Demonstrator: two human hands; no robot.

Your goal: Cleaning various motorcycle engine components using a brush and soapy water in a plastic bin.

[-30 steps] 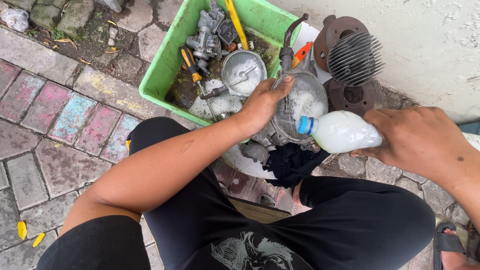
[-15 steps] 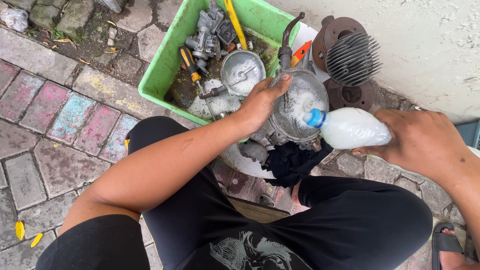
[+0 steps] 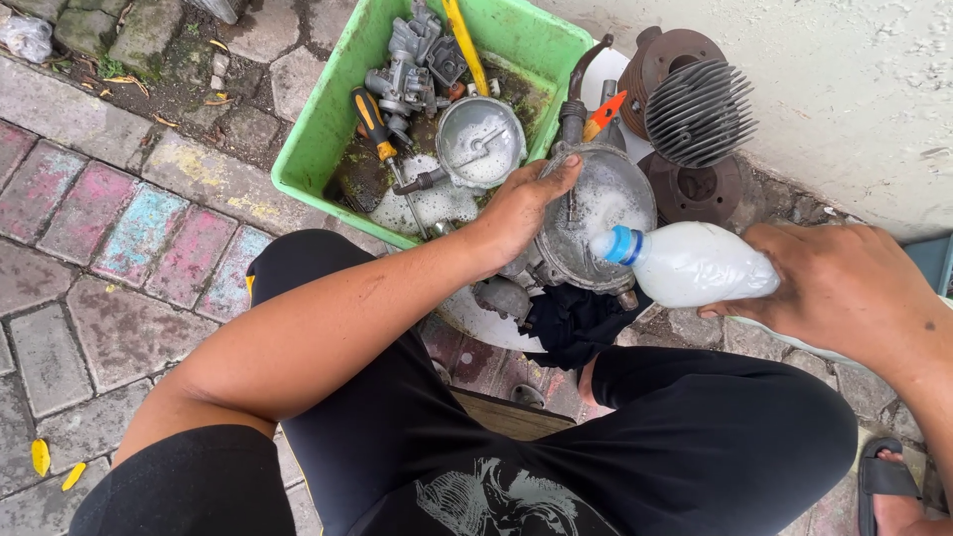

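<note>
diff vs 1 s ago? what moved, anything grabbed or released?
The right hand has swung the milky plastic bottle down and leftward, so its blue cap now sits over the sudsy round metal cover. Nothing grabbed or released. The left hand stays on the cover's rim; the green tub and finned cylinder are unmoved.

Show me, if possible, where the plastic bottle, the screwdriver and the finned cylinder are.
plastic bottle (image 3: 695,266): head view, middle of its milky white body.
screwdriver (image 3: 370,121): head view, on its orange and black handle, inside the green tub.
finned cylinder (image 3: 700,111): head view, middle of the dark cooling fins.
</note>
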